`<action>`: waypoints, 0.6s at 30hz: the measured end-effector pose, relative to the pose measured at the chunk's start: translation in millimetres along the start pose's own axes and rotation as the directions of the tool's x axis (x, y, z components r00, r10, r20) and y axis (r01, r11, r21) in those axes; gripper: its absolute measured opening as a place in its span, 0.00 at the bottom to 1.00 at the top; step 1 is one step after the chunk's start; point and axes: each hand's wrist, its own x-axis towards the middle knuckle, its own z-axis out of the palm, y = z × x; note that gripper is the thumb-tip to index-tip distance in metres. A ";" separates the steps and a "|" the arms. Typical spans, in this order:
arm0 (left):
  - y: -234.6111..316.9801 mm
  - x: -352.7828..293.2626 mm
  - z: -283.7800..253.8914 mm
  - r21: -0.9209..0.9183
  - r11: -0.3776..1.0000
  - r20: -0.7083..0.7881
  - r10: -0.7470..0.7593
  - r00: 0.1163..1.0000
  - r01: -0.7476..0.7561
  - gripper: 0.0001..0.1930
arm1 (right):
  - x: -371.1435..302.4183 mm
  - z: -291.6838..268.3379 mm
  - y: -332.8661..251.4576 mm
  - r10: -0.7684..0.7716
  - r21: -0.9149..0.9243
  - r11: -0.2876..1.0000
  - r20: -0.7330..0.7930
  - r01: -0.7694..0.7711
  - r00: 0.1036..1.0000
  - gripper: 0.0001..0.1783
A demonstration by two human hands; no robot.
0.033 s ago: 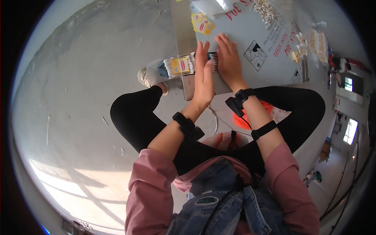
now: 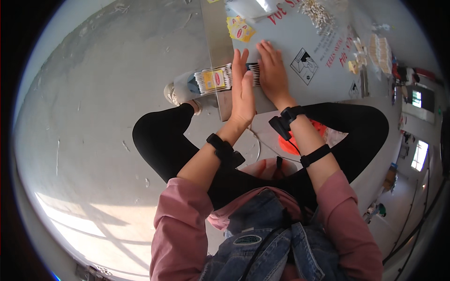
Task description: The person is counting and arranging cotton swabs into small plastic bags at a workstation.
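Note:
A clear bag of white cotton swabs [image 2: 227, 75] with a yellow card [image 2: 214, 79] lies across the table's left edge, its clear end sticking out past it. My left hand [image 2: 242, 91] stands edge-on across the bag, fingers stretched out, hiding part of the swabs. My right hand [image 2: 274, 77] lies at the bag's right end, fingers straight and close together, covering that end. Swab tips show in the gap between the two hands. Neither hand is wrapped round anything. Whether the left palm presses on the swabs, I cannot tell.
Yellow cards [image 2: 241, 29] lie on the grey printed table [image 2: 323, 86] beyond my hands. Behind them is a white plastic bag [image 2: 251, 8]. Loose swabs [image 2: 318, 16] are piled at the far right, near bundled swabs [image 2: 380, 54]. An orange-red thing [image 2: 288, 144] is below the table.

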 end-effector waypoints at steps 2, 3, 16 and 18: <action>-0.3 5.4 1.5 -0.031 0.999 -0.017 -0.022 1.000 0.021 0.34 | 0.3 -0.9 1.0 0.019 0.048 0.999 -0.002 -0.019 1.000 0.23; -1.3 7.6 1.4 -0.046 0.998 -0.030 -0.035 0.999 0.034 0.34 | 0.5 -1.7 1.4 0.062 0.087 0.994 -0.043 -0.059 0.997 0.23; -4.1 21.4 17.0 -0.195 0.966 -0.134 -0.199 0.971 0.171 0.33 | 0.0 3.2 2.8 0.134 -0.023 0.991 -0.037 -0.135 0.990 0.25; -15.2 25.2 7.8 -0.176 0.978 -0.138 -0.137 0.981 0.111 0.34 | 2.5 4.6 -3.0 0.137 -0.011 0.990 -0.039 -0.137 0.990 0.25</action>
